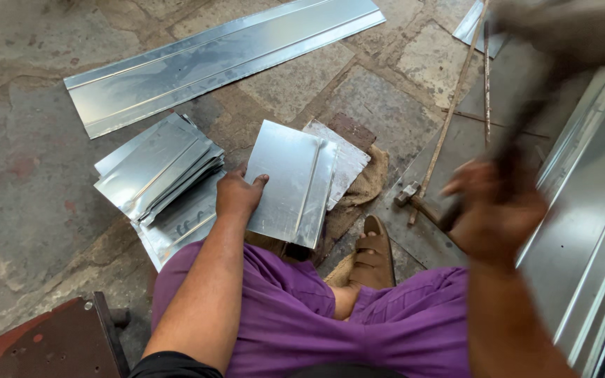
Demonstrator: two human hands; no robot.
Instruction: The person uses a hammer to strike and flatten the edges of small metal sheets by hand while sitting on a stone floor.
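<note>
My left hand [238,194] grips the left edge of a small folded sheet-metal piece [292,180] that lies over a block and a burlap sack in front of my knees. My right hand [497,206] is raised and blurred, closed round the dark handle of a mallet [526,119] that reaches up to a blurred head at the top right. Left of the held piece lies a stack of similar metal pieces [159,168].
A long metal strip [211,59] lies on the stone floor at the top. Large metal sheets [589,224] fill the right side. A hammer [414,199] and thin rods [449,112] rest nearby. A dark metal object [50,343] sits at bottom left.
</note>
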